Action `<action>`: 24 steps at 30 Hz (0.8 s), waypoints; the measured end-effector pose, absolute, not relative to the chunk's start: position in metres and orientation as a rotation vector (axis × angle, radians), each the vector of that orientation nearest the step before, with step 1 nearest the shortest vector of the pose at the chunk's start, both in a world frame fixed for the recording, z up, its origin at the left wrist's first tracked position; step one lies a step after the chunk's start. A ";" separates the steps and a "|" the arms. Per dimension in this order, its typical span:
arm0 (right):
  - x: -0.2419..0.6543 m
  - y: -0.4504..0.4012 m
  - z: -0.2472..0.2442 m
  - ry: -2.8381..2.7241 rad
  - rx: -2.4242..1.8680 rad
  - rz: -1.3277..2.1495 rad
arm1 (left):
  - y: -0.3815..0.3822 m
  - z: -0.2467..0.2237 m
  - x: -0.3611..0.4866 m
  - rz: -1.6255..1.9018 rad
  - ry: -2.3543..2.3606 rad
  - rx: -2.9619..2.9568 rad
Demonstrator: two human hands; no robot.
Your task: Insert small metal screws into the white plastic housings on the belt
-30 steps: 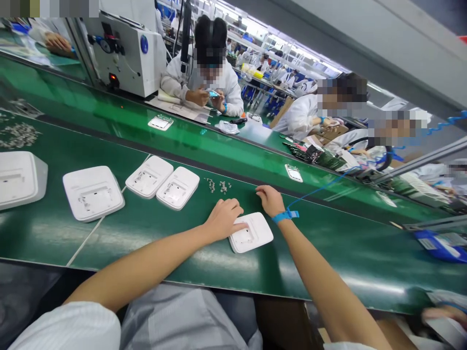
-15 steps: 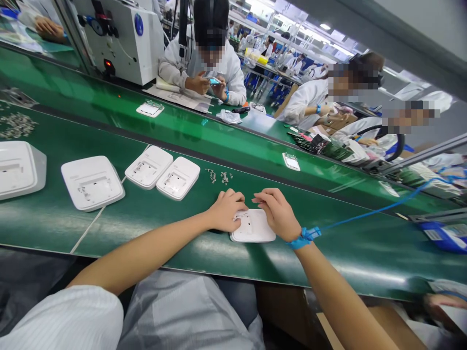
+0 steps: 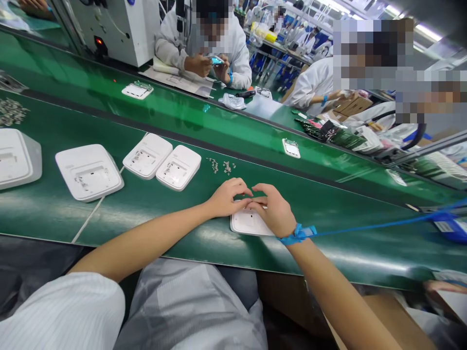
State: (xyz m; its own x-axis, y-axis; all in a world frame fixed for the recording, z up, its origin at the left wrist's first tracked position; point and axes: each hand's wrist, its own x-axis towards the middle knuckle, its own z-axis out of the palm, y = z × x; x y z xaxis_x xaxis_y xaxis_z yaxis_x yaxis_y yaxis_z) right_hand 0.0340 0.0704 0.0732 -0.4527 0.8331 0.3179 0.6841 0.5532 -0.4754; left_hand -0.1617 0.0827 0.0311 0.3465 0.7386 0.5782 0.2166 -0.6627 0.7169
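A white plastic housing (image 3: 251, 222) lies on the green bench in front of me, partly covered by both hands. My left hand (image 3: 233, 197) is over its upper left part, thumb and fingers bent toward the right hand. My right hand (image 3: 275, 209), with a blue wrist strap, reaches over the housing from the right. The fingertips of both hands meet above its recess. Anything between them is too small to make out. Two small piles of metal parts, one of them a loose cluster (image 3: 227, 168), lie just beyond my left hand.
More white housings stand to the left, among them a large one (image 3: 89, 172) and a smaller one (image 3: 178, 167). A heap of small parts (image 3: 11, 112) is at far left. Beyond runs a green conveyor (image 3: 219, 127) carrying white pieces. A person sits opposite; a blue cord (image 3: 372, 224) trails right.
My right hand has moved left over the housing, and its fingertips now meet those of my left hand. My left thumb has lifted toward them. The camera view has shifted slightly.
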 end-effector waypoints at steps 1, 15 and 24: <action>0.032 0.071 0.074 -2.250 -1.254 0.433 | 0.084 0.030 -0.162 1.322 0.783 2.101; 0.033 0.081 0.088 -2.168 -1.188 0.650 | 0.078 0.035 -0.165 1.027 1.062 2.447; 0.042 0.072 0.086 -2.462 -0.995 0.325 | 0.077 0.039 -0.168 0.953 1.024 2.391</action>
